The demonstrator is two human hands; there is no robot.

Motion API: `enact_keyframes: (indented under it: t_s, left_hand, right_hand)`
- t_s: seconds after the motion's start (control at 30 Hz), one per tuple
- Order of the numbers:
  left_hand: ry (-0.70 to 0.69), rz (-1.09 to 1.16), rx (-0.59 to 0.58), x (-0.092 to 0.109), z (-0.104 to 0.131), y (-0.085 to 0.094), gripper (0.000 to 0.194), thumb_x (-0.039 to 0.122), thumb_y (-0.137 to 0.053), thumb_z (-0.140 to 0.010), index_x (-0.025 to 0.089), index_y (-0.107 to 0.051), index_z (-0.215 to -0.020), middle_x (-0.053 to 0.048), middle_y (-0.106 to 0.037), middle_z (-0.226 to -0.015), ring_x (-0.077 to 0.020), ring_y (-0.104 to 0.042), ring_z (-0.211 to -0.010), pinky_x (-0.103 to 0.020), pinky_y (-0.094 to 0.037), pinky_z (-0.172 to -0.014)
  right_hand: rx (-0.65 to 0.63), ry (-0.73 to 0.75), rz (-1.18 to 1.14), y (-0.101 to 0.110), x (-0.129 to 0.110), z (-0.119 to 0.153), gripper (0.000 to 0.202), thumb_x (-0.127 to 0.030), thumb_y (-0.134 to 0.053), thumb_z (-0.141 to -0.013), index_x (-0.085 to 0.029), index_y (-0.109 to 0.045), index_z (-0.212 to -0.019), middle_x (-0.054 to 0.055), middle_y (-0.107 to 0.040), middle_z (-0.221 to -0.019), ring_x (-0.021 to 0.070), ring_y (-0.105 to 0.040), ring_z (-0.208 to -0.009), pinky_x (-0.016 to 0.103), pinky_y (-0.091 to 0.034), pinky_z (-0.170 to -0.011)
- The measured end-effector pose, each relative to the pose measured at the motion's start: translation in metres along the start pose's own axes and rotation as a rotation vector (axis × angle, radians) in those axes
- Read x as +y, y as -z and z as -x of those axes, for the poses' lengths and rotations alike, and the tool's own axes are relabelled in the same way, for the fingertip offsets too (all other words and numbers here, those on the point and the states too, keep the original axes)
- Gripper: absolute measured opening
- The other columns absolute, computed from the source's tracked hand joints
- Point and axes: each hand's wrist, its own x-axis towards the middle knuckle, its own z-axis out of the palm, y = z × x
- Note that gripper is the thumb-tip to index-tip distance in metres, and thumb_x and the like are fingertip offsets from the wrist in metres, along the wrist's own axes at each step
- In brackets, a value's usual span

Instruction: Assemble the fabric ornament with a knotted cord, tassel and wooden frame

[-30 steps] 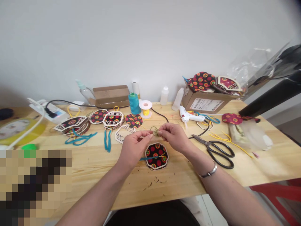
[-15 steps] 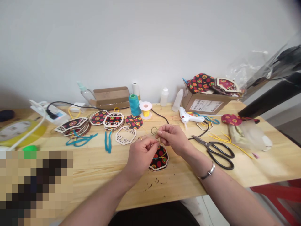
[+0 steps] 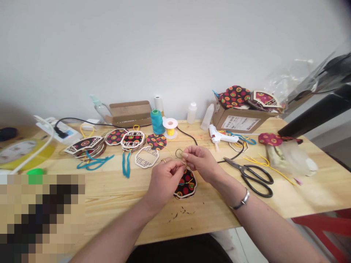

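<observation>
Fingertips of my left hand (image 3: 165, 181) and my right hand (image 3: 201, 162) meet above a patterned black-and-red fabric piece (image 3: 185, 188) with a pale rim, lying on the wooden table. A thin olive cord (image 3: 179, 153) loops up from my right hand's pinched fingers. My left hand is closed too, its thumb and forefinger pressed together at the cord's lower part; the exact grip is too small to make out. A short yellow thread lies on the fabric piece, whose top edge is hidden by my hands.
Black-handled scissors (image 3: 251, 177) and a white glue gun (image 3: 222, 136) lie to the right, before a cardboard box (image 3: 238, 121). Behind my hands stand a teal thread cone (image 3: 157, 122) and a yellow spool (image 3: 170, 128). Leftward are a wooden frame (image 3: 147, 157) and decorated ornaments (image 3: 132, 140).
The olive cord loop has shifted slightly left. My hands have otherwise barely moved.
</observation>
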Motion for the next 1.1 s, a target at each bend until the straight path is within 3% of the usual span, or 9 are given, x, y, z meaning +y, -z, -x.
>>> enact_keyframes:
  t_s: [0.1, 0.2, 0.37, 0.47, 0.7, 1.1]
  left_hand:
    - [0.010, 0.040, 0.084, 0.001, -0.001, 0.004, 0.009, 0.028, -0.063, -0.074, 0.019, -0.065, -0.077, 0.000, -0.061, -0.075, -0.0077, -0.043, -0.047, -0.023, -0.036, -0.049]
    - [0.103, 0.146, 0.138, 0.003, -0.002, 0.008, 0.014, 0.031, -0.063, -0.075, 0.020, -0.059, -0.083, 0.001, -0.062, -0.081, -0.0051, -0.039, -0.042, -0.022, -0.033, -0.043]
    - [0.339, 0.314, -0.052, 0.004, -0.007, 0.010, 0.032, 0.031, -0.062, -0.074, 0.017, -0.063, -0.103, 0.007, -0.049, -0.045, -0.0086, -0.041, -0.040, -0.020, -0.033, -0.041]
    - [0.380, 0.332, -0.112, 0.004, -0.007, 0.009, 0.040, 0.030, -0.063, -0.073, 0.015, -0.063, -0.110, 0.005, -0.055, -0.048, -0.0091, -0.045, -0.042, -0.020, -0.037, -0.043]
    - [0.266, 0.183, -0.065, 0.002, -0.007, 0.009, 0.021, 0.028, -0.061, -0.075, 0.016, -0.073, -0.088, 0.000, -0.066, -0.060, -0.0096, -0.051, -0.049, -0.021, -0.043, -0.050]
    - [0.283, 0.204, -0.112, 0.000, -0.010, 0.012, 0.014, 0.027, -0.060, -0.075, 0.017, -0.070, -0.076, 0.003, -0.057, -0.050, -0.0090, -0.048, -0.047, -0.020, -0.040, -0.048]
  right_hand:
    - [0.025, 0.024, 0.037, 0.001, 0.000, -0.001, 0.026, -0.035, -0.069, -0.060, -0.017, -0.051, -0.064, -0.008, -0.044, -0.047, 0.0039, -0.032, -0.041, 0.020, -0.021, -0.042]
    - [0.046, 0.056, 0.102, 0.002, 0.000, -0.002, 0.022, -0.033, -0.066, -0.063, -0.017, -0.051, -0.065, -0.007, -0.045, -0.048, 0.0047, -0.033, -0.042, 0.021, -0.023, -0.042]
    - [0.072, 0.139, 0.354, 0.004, 0.003, -0.002, 0.013, -0.027, -0.059, -0.072, -0.017, -0.054, -0.065, -0.006, -0.047, -0.052, 0.0069, -0.037, -0.047, 0.022, -0.029, -0.046]
    - [0.089, 0.194, 0.497, 0.005, 0.007, -0.002, 0.011, -0.025, -0.057, -0.075, -0.017, -0.056, -0.067, -0.004, -0.051, -0.057, 0.0084, -0.042, -0.053, 0.022, -0.034, -0.051]
    - [0.079, 0.242, 0.590, 0.006, 0.016, -0.003, 0.009, -0.022, -0.054, -0.078, -0.017, -0.057, -0.070, -0.002, -0.059, -0.066, 0.0096, -0.051, -0.061, 0.023, -0.040, -0.058]
    - [0.065, 0.235, 0.589, 0.006, 0.012, -0.002, 0.012, -0.026, -0.056, -0.077, -0.016, -0.058, -0.069, -0.001, -0.058, -0.066, 0.0095, -0.049, -0.061, 0.022, -0.039, -0.057]
